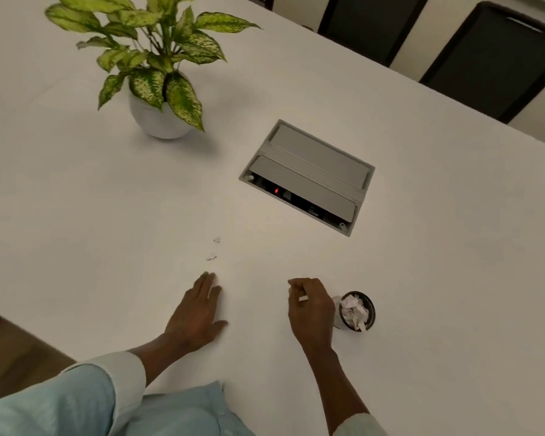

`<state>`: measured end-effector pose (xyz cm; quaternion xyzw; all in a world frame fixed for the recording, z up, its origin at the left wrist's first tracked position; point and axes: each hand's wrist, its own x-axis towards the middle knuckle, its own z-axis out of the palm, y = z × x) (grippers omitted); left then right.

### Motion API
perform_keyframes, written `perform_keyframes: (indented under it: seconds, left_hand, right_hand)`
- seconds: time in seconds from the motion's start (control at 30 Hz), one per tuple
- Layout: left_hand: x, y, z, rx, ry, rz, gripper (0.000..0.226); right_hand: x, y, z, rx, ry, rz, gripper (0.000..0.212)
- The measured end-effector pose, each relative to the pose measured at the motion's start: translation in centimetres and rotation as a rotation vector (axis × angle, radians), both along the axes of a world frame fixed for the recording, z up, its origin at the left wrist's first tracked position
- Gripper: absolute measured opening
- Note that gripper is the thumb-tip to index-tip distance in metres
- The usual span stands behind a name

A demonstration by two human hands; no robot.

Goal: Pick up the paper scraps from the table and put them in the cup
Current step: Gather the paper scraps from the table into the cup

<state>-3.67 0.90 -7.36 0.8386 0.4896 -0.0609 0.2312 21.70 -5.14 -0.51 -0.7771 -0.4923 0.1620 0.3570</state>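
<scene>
Observed from my remote station. The white table carries a potted plant at the far left and a recessed cable hatch at centre, its near flap open on a dark slot.

Hazards, in my judgement:
- Hatch: a sweeping stroke could send a scrap into the open slot, where it would be hard to retrieve.
- The cup stands just beside the right hand and is heaped with crumpled paper to the rim. A further drop may bounce off the pile, and a careless knuckle could tip the cup.
- Two loose scraps lie just beyond the left fingertips, white on white. They are easily overlooked, and light enough to skid away from a flat press.

Hand pose:
- Left hand: palm down on the table, fingers straight and close together, thumb spread aside, tips aimed at the nearer scrap. It grips nothing that I can see.
- Right hand: raised beside the cup, fingers curled inward, apparently pinching a small white piece. I judge it a scrap, though blur prevents certainty.
</scene>
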Motion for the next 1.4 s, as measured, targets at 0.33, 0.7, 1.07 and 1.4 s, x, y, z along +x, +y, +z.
perform_keyframes:
  seconds: [0.33, 0.7, 1.07, 1.4]
  left_hand:
    - [-4.9, 1.0, -2.4, -0.218, 0.248, 0.01, 0.167]
    - [-4.3, 2.1, -2.2, -0.31, 0.343, 0.028, 0.164]
    - [-4.2, 2.3, -1.9, -0.319, 0.416, -0.011, 0.163]
    - [-4.1, 2.4, -1.6, -0.327, 0.437, -0.011, 0.163]
  right_hand:
    - [-4.3, 8.2, -4.1, -0.257, -0.102, 0.352, 0.017]
    - [-6.9, 16.8, -6.9, -0.361, -0.301, 0.67, 0.027]
    - [-9.7, 20.9, -8.9, -0.325, -0.454, 0.788, 0.034]
    - [-9.7, 20.4, -10.0, -0.366, -0.434, 0.72, 0.02]
